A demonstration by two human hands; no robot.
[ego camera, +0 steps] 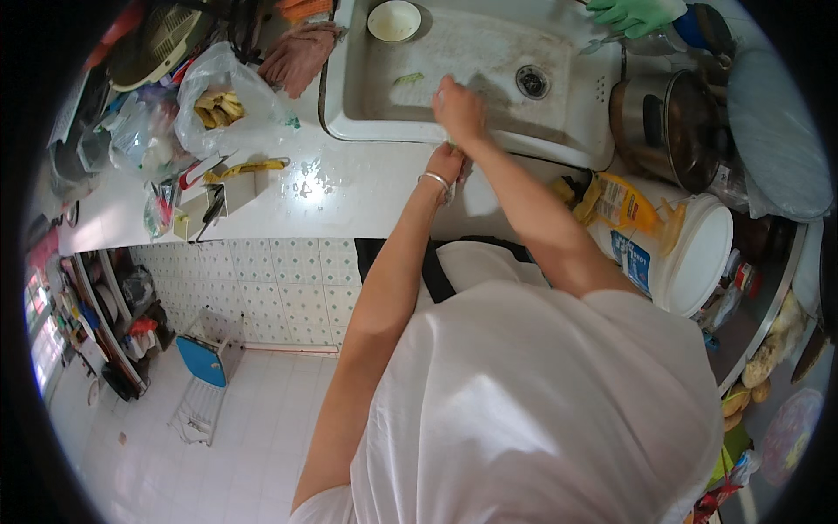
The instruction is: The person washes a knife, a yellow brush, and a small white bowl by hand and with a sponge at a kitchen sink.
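A white sink point(393, 130) is set in the counter at the top. My left hand point(445, 164), with a bangle at the wrist, is curled at the sink's front edge; a small pale green thing point(451, 143) shows at its fingers, too small to name. Just beyond it, over the basin, my right hand point(461, 112) has bent fingers, and whether it holds anything is hidden. A green vegetable scrap point(409, 78) lies on the basin floor, left of my right hand. The round drain point(533, 82) is to the right. A pale bowl point(394, 21) stands in the far left corner.
Left on the wet counter point(353, 190) are a plastic bag of yellowish food point(219, 108), pink rubber gloves point(301, 56) and an open holder point(239, 193) with utensils. On the right are a lidded steel pot point(661, 128), a white bucket point(700, 262) and a yellow bottle point(625, 203).
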